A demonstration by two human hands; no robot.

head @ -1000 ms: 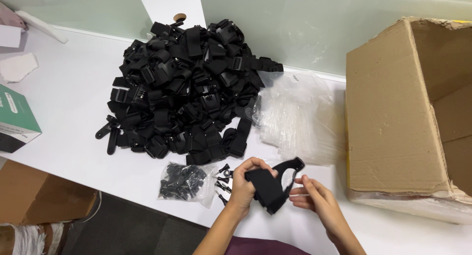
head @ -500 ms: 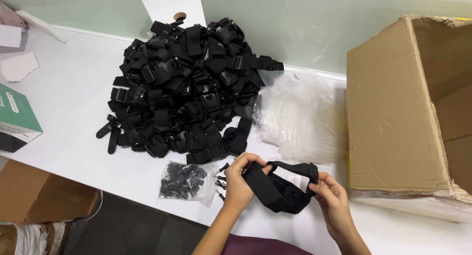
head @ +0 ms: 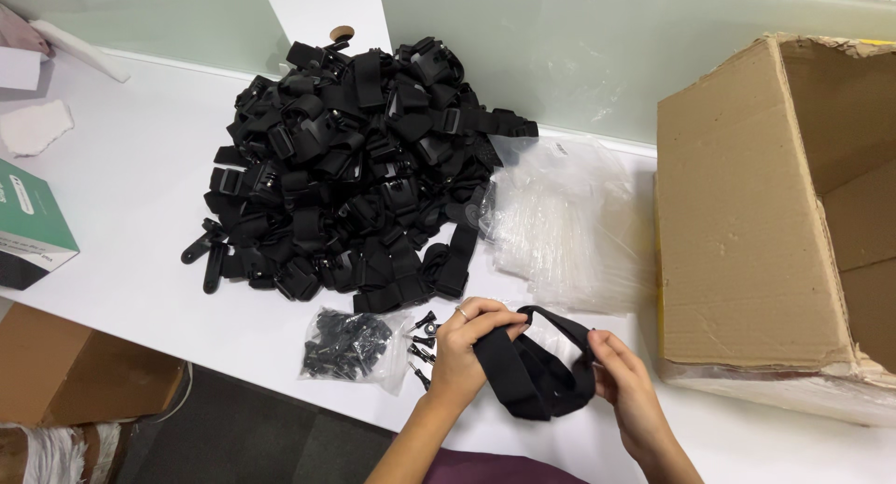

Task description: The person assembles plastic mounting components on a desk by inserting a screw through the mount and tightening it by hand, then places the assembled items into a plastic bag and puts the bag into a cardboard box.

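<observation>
A black elastic strap (head: 534,372) is stretched between my two hands above the near edge of the white table (head: 131,195). My left hand (head: 467,349) grips its left end, a ring on one finger. My right hand (head: 623,379) pinches the right end of the loop. A large heap of similar black straps and buckles (head: 359,171) lies beyond my hands. Just left of my left hand sits a small clear bag of black screws (head: 350,346), with a few loose black screws (head: 422,339) beside it.
A pile of clear plastic bags (head: 565,227) lies right of the heap. An open cardboard box (head: 775,213) stands on its side at the right. A green and white box (head: 28,224) sits at the left edge. Another brown carton (head: 75,372) is on the floor.
The strap was bunched in both hands a second ago; my hands have drawn apart and the strap is now opened out into a loop between them.
</observation>
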